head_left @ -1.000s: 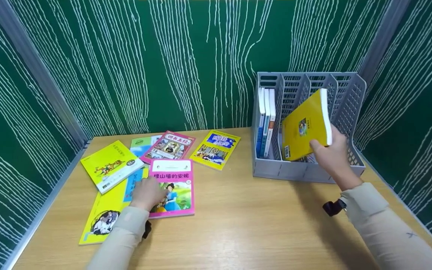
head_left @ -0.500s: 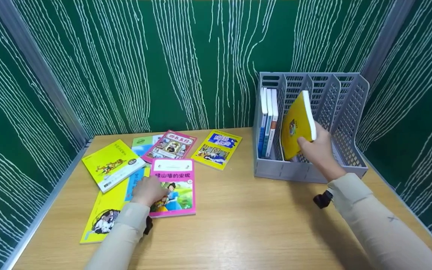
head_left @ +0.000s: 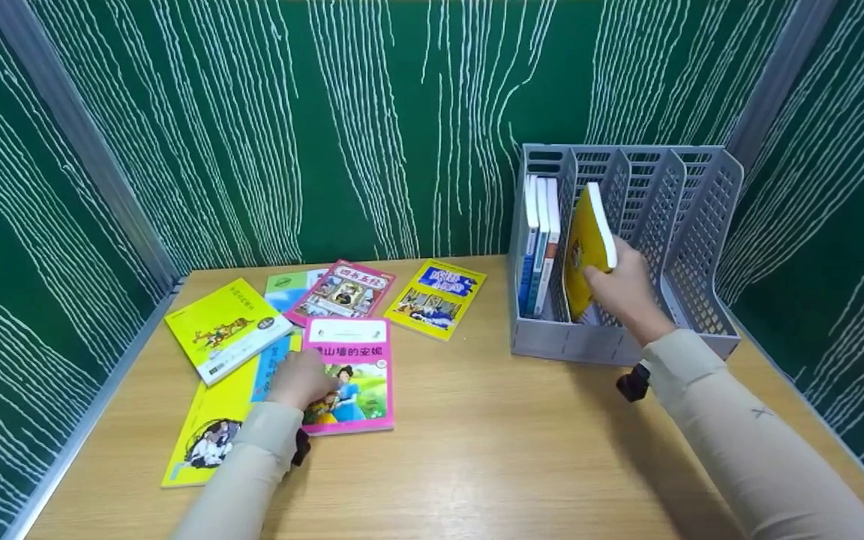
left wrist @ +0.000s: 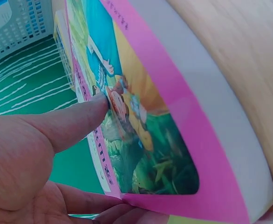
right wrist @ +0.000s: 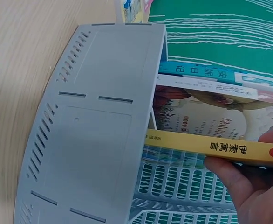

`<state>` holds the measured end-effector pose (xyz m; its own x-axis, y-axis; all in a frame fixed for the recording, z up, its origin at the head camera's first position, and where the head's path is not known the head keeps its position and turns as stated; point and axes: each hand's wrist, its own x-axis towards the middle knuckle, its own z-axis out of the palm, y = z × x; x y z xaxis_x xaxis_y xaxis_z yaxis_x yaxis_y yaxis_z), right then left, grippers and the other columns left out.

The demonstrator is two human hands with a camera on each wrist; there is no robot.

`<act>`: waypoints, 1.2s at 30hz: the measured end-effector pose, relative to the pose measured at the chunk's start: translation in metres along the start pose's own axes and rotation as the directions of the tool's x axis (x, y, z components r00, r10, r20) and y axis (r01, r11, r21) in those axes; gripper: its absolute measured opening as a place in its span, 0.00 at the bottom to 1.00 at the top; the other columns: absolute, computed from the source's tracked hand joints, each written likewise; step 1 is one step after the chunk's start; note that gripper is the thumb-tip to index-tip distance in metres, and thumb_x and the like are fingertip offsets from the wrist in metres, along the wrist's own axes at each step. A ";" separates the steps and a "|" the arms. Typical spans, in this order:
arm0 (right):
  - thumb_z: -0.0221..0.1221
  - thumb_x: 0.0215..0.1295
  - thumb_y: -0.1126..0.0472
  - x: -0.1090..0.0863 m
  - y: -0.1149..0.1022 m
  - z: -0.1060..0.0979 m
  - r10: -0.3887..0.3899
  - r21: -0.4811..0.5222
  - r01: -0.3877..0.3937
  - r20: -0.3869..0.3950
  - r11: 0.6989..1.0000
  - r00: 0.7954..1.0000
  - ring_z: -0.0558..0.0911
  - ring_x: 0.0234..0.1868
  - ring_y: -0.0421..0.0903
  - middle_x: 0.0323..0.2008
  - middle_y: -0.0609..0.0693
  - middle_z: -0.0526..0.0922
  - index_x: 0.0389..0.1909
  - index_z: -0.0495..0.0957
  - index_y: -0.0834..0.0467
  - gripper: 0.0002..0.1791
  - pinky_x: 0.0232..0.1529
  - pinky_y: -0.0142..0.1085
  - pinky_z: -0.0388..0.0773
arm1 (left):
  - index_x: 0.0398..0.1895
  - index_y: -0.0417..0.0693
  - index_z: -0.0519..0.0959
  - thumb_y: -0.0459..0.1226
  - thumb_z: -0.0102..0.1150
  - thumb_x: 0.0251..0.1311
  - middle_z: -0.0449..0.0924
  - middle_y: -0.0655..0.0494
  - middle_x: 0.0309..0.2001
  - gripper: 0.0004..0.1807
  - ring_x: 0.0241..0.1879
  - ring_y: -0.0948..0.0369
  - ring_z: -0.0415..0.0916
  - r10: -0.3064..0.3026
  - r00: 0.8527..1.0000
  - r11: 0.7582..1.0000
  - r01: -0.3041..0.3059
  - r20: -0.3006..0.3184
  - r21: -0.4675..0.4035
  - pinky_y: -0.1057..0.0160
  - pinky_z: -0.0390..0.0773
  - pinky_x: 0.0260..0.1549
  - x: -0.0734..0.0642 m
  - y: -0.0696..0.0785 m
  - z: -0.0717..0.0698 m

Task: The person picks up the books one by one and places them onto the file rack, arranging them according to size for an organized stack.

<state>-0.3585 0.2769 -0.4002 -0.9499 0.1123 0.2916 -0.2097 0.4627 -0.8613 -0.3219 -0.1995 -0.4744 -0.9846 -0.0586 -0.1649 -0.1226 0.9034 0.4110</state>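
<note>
My right hand point(head_left: 623, 285) grips a yellow book point(head_left: 580, 251) by its outer edge, thumb on one cover and fingers on the other. The book stands tilted in the second compartment from the left of a grey file rack point(head_left: 552, 341); its yellow spine point(right wrist: 197, 143) shows in the right wrist view. On the table at left, my left hand point(head_left: 301, 381) holds a pink-bordered book point(head_left: 361, 390) lying flat. In the left wrist view its thumb point(left wrist: 76, 121) presses the illustrated cover, and the other fingers point(left wrist: 99, 205) reach the book's edge, their tips partly hidden.
Several books point(head_left: 541, 251) stand in the rack's leftmost compartment. Around my left hand lie a yellow-green book point(head_left: 226, 322), a large yellow book point(head_left: 199, 420), a red-bordered comic book point(head_left: 346, 289) and a green-blue book point(head_left: 282, 289). Another yellow book point(head_left: 436, 296) lies nearer the rack.
My right hand has moved left with the yellow book, which has turned more edge-on and come closer to the compartment's left divider. The left hand has stayed on the pink-bordered book.
</note>
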 end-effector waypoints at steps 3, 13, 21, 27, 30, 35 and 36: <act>0.52 0.75 0.70 0.004 0.001 0.002 -0.006 -0.041 0.006 -0.005 0.999 1.000 0.75 0.73 0.70 0.77 0.72 0.69 0.83 0.59 0.67 0.36 0.72 0.66 0.76 | 0.48 0.30 0.85 0.44 0.74 0.67 0.80 0.42 0.40 0.22 0.41 0.49 0.75 0.003 1.000 1.000 -0.003 0.001 0.006 0.50 0.79 0.49 0.001 0.001 0.000; 0.53 0.76 0.68 0.021 0.000 0.003 0.105 -0.108 -0.102 0.023 0.989 0.994 0.75 0.74 0.70 0.78 0.72 0.68 0.83 0.55 0.67 0.37 0.75 0.65 0.73 | 0.59 0.27 0.82 0.42 0.74 0.67 0.82 0.39 0.47 0.27 0.46 0.47 0.76 -0.019 1.000 0.999 0.020 0.018 -0.026 0.45 0.81 0.58 0.001 0.005 -0.002; 0.55 0.79 0.67 0.028 0.000 0.006 0.124 -0.153 -0.122 0.002 0.981 0.992 0.78 0.71 0.70 0.74 0.74 0.73 0.79 0.61 0.69 0.32 0.71 0.65 0.77 | 0.59 0.28 0.82 0.42 0.74 0.68 0.81 0.39 0.47 0.27 0.47 0.46 0.76 -0.036 0.999 0.998 0.037 0.030 -0.044 0.45 0.81 0.58 0.000 0.005 -0.001; 0.59 0.80 0.63 0.030 -0.005 0.002 0.161 -0.168 -0.145 0.087 0.975 0.983 0.77 0.72 0.70 0.74 0.74 0.72 0.81 0.60 0.69 0.35 0.74 0.65 0.74 | 0.61 0.26 0.80 0.42 0.74 0.67 0.80 0.36 0.51 0.29 0.49 0.45 0.75 -0.036 0.999 0.998 0.037 0.018 -0.046 0.42 0.80 0.61 0.001 0.002 0.000; 0.61 0.79 0.61 0.027 -0.005 -0.002 0.168 -0.192 -0.141 0.135 0.971 0.977 0.78 0.70 0.68 0.73 0.73 0.74 0.80 0.62 0.70 0.35 0.75 0.62 0.74 | 0.58 0.27 0.82 0.43 0.76 0.66 0.82 0.38 0.47 0.28 0.45 0.47 0.76 -0.023 1.000 0.999 0.023 -0.004 -0.031 0.45 0.82 0.56 0.002 0.000 0.001; 0.63 0.78 0.58 0.019 0.000 -0.006 0.193 -0.243 -0.141 0.204 0.960 0.960 0.79 0.67 0.65 0.72 0.71 0.77 0.76 0.68 0.70 0.33 0.76 0.60 0.75 | 0.62 0.28 0.80 0.43 0.76 0.66 0.84 0.39 0.47 0.31 0.44 0.48 0.77 -0.023 1.000 0.999 0.022 -0.018 -0.044 0.45 0.83 0.55 0.004 -0.001 0.002; 0.64 0.78 0.57 0.017 0.002 -0.007 0.197 -0.260 -0.139 0.213 0.956 0.957 0.80 0.67 0.65 0.71 0.71 0.77 0.76 0.69 0.70 0.33 0.75 0.60 0.75 | 0.63 0.28 0.80 0.43 0.76 0.66 0.83 0.39 0.48 0.32 0.45 0.47 0.77 -0.028 1.000 0.998 0.027 -0.015 -0.054 0.45 0.83 0.56 0.004 -0.001 0.002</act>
<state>-0.3731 0.2853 -0.3939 -0.9997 0.0111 0.0202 -0.0080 0.6552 -0.7554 -0.3254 -0.1996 -0.4772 -0.9825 -0.0900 -0.1628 -0.1557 0.8770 0.4546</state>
